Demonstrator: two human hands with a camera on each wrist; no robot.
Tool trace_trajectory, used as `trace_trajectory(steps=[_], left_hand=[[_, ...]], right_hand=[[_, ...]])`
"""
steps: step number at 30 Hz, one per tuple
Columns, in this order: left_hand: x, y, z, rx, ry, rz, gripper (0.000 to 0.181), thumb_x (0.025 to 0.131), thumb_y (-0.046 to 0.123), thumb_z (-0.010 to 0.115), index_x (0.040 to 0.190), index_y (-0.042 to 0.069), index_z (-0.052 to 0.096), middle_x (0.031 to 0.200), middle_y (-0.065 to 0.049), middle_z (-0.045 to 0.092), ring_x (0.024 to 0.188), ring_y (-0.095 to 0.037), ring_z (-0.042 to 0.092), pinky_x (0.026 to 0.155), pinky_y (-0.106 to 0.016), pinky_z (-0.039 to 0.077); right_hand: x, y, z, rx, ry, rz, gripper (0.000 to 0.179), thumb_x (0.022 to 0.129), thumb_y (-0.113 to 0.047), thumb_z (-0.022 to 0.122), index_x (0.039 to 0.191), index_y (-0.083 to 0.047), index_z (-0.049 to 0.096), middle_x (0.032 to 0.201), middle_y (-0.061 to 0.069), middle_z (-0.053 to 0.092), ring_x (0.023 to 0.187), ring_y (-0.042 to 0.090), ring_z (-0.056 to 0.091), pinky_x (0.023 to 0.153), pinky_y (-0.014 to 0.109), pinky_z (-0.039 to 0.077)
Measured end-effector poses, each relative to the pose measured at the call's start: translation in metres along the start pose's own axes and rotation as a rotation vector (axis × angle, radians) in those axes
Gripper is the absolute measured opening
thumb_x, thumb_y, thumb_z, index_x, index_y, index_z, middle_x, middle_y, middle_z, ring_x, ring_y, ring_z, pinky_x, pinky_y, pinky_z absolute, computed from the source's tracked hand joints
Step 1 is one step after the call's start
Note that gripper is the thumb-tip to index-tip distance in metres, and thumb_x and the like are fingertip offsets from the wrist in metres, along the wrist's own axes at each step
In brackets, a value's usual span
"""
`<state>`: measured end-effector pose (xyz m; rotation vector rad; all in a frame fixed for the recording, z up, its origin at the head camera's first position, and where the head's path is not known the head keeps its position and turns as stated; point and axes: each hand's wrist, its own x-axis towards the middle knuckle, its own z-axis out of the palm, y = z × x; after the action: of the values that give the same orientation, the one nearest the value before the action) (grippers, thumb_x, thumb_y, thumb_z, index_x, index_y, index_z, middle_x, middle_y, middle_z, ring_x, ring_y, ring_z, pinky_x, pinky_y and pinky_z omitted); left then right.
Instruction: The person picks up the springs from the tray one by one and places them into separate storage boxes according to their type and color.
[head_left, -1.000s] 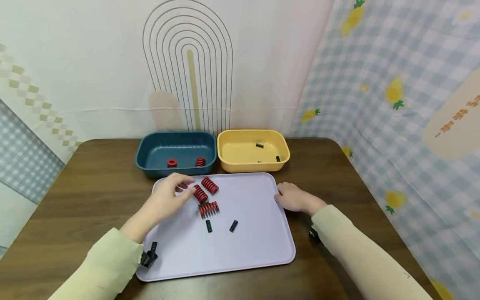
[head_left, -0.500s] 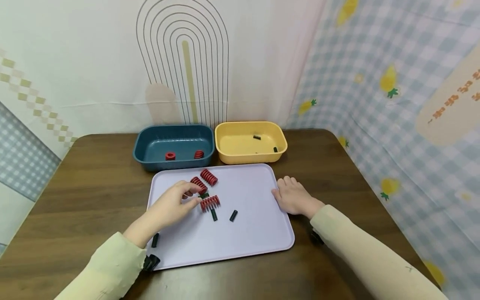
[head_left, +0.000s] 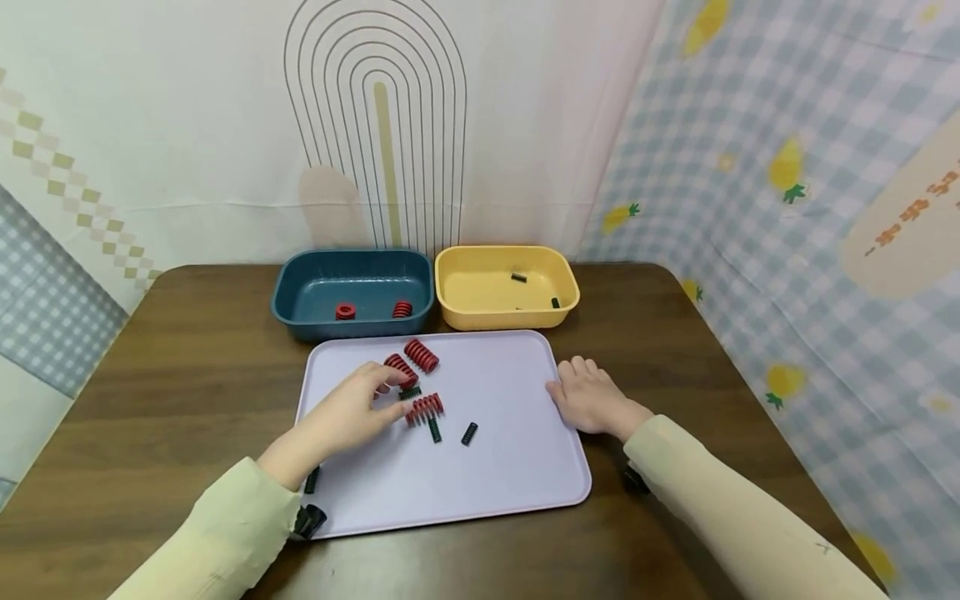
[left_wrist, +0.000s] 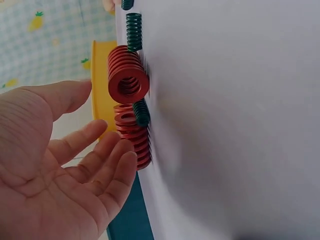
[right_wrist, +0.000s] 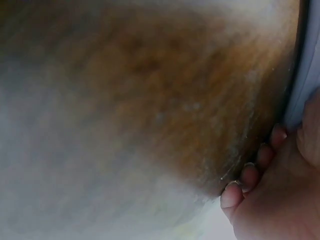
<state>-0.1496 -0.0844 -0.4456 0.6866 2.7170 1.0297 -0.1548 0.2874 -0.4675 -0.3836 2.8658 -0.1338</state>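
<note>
On a lavender tray (head_left: 517, 433), my left hand (head_left: 345, 421) reaches in from the left, thumb and fingers apart around a small group of springs. Its fingertips are at a red spring (head_left: 401, 371) and its thumb tip at a second red spring (head_left: 425, 409); between them lies a dark green spring (head_left: 410, 392). The left wrist view shows the palm with nothing in it, its fingers (left_wrist: 122, 170) loosely bent beside the red coils (left_wrist: 129, 82). My right hand (head_left: 592, 400) rests at the tray's right edge, thumb by the rim, other fingers over the table.
A third red spring (head_left: 422, 355) lies farther back. Other green springs (head_left: 434, 430) lie in front, one (head_left: 312, 480) partly behind my left wrist. Beyond the tray stand a blue bin (head_left: 352, 287) with red springs and a yellow bin (head_left: 480, 319) with small dark springs.
My left hand has come nearer and to the right, and the front red spring and a green one have shifted right and closer together. My right hand's fingers have straightened.
</note>
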Motion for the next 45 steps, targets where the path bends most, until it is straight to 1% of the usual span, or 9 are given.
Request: trace_trajectory(steps=[5, 10, 15, 20, 25, 32, 38, 41, 45], left_hand=[[0.003, -0.001, 0.006, 0.017, -0.038, -0.008, 0.043, 0.087, 0.028, 0.073, 0.121, 0.004, 0.063, 0.113, -0.009, 0.06, 0.105, -0.024, 0.056, 0.092, -0.045, 0.044], [0.007, -0.002, 0.007, 0.031, -0.066, -0.019, 0.04, 0.086, 0.026, 0.075, 0.117, 0.003, 0.064, 0.11, -0.007, 0.061, 0.104, -0.021, 0.057, 0.091, -0.043, 0.045], [0.011, 0.001, 0.01, 0.029, -0.092, -0.035, 0.036, 0.085, 0.025, 0.076, 0.113, 0.004, 0.066, 0.106, -0.006, 0.062, 0.101, -0.02, 0.058, 0.09, -0.043, 0.046], [0.013, 0.003, 0.009, 0.042, -0.121, -0.039, 0.036, 0.083, 0.026, 0.077, 0.111, 0.006, 0.067, 0.104, -0.004, 0.062, 0.099, -0.019, 0.058, 0.089, -0.043, 0.045], [0.014, 0.004, 0.007, 0.092, -0.107, -0.026, 0.035, 0.082, 0.026, 0.079, 0.109, 0.007, 0.068, 0.101, -0.004, 0.063, 0.095, -0.018, 0.058, 0.088, -0.044, 0.046], [0.014, 0.009, 0.013, 0.193, -0.073, 0.029, 0.024, 0.09, 0.018, 0.07, 0.107, 0.002, 0.069, 0.103, -0.009, 0.064, 0.096, -0.022, 0.062, 0.085, -0.043, 0.048], [0.013, 0.012, 0.013, 0.196, -0.025, 0.004, 0.022, 0.085, 0.016, 0.074, 0.102, 0.004, 0.069, 0.099, -0.006, 0.058, 0.085, -0.017, 0.057, 0.079, -0.039, 0.048], [0.013, 0.013, 0.013, 0.198, -0.033, 0.008, 0.025, 0.082, 0.018, 0.077, 0.102, 0.005, 0.068, 0.097, -0.005, 0.056, 0.081, -0.015, 0.054, 0.077, -0.038, 0.047], [0.012, 0.014, 0.016, 0.208, -0.062, 0.019, 0.028, 0.08, 0.019, 0.079, 0.102, 0.005, 0.068, 0.095, -0.004, 0.055, 0.082, -0.015, 0.054, 0.079, -0.038, 0.047]], right_hand=[[0.001, 0.004, 0.002, -0.011, 0.002, 0.006, 0.028, 0.104, -0.033, 0.036, 0.09, -0.009, 0.04, 0.089, 0.008, 0.034, 0.084, 0.027, 0.034, 0.071, 0.039, 0.031], [0.006, 0.007, 0.005, -0.012, 0.033, -0.008, 0.028, 0.104, -0.034, 0.036, 0.091, -0.01, 0.04, 0.089, 0.007, 0.034, 0.084, 0.027, 0.034, 0.07, 0.038, 0.031], [0.007, 0.007, 0.01, -0.005, 0.02, -0.007, 0.029, 0.104, -0.036, 0.035, 0.092, -0.01, 0.041, 0.09, 0.007, 0.035, 0.085, 0.026, 0.034, 0.071, 0.038, 0.031], [0.006, 0.008, 0.009, -0.021, 0.023, -0.008, 0.028, 0.104, -0.035, 0.035, 0.091, -0.011, 0.04, 0.089, 0.007, 0.034, 0.084, 0.026, 0.034, 0.07, 0.037, 0.031], [0.009, 0.007, 0.008, -0.03, 0.045, -0.018, 0.029, 0.104, -0.035, 0.035, 0.092, -0.01, 0.04, 0.089, 0.007, 0.034, 0.084, 0.026, 0.034, 0.07, 0.037, 0.031], [0.005, 0.004, 0.008, -0.01, 0.023, -0.009, 0.03, 0.104, -0.035, 0.035, 0.091, -0.008, 0.041, 0.089, 0.008, 0.034, 0.084, 0.027, 0.034, 0.071, 0.038, 0.031], [0.005, 0.003, 0.004, -0.016, 0.057, -0.035, 0.031, 0.104, -0.035, 0.034, 0.091, -0.007, 0.04, 0.089, 0.009, 0.034, 0.083, 0.028, 0.033, 0.07, 0.038, 0.031], [0.005, 0.001, 0.003, 0.0, 0.059, -0.03, 0.032, 0.104, -0.034, 0.035, 0.091, -0.006, 0.041, 0.089, 0.01, 0.035, 0.083, 0.029, 0.034, 0.07, 0.04, 0.032], [0.003, 0.001, 0.006, -0.007, 0.032, -0.012, 0.03, 0.104, -0.033, 0.035, 0.091, -0.007, 0.041, 0.088, 0.009, 0.034, 0.084, 0.028, 0.034, 0.071, 0.039, 0.032]])
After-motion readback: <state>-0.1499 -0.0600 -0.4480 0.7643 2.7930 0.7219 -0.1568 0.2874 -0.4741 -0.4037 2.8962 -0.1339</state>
